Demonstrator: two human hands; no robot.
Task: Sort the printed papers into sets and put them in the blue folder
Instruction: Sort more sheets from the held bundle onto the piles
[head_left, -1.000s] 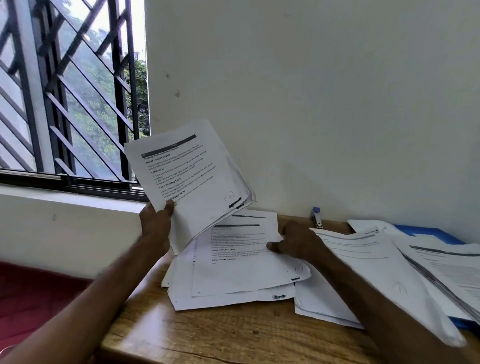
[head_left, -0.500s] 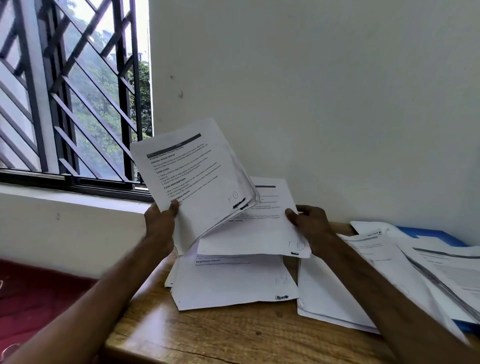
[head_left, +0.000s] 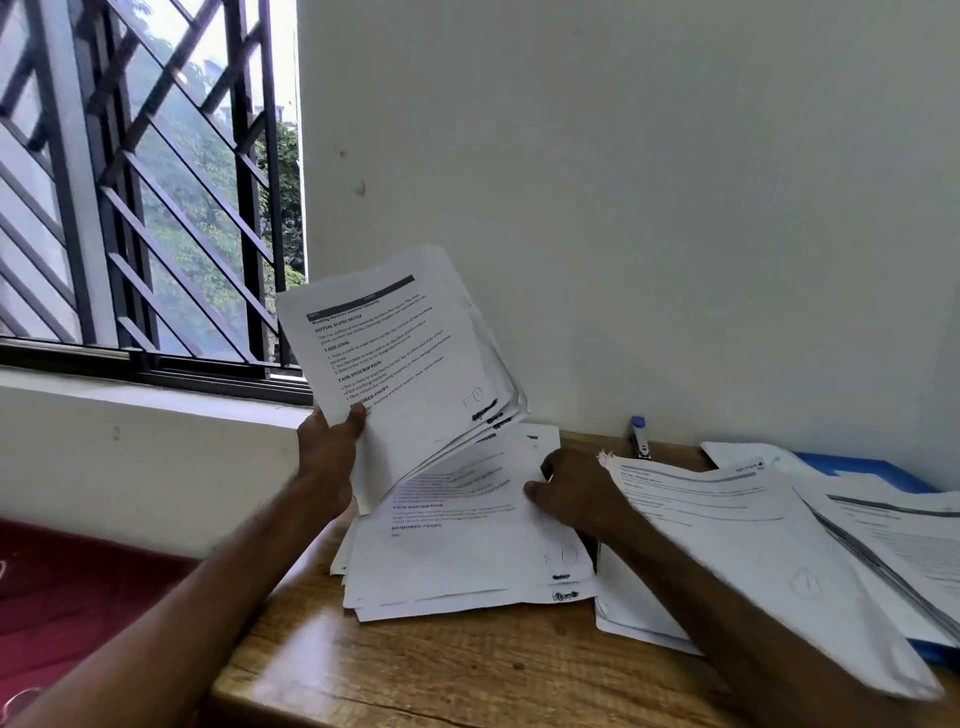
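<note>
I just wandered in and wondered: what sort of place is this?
Probably a small office or study corner: a wooden desk strewn with printed papers, a stapler and a blue folder on it, beside a barred window.

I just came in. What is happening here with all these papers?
A person is sorting printed papers at a wooden table. The left hand grips a raised bundle of white printed sheets near its lower corner. The right hand rests on the top sheet of a flat pile of papers on the table; whether it pinches that sheet is unclear. Further right, more paper stacks lie over a blue folder, and a blue-topped stapler stands by the wall.
</note>
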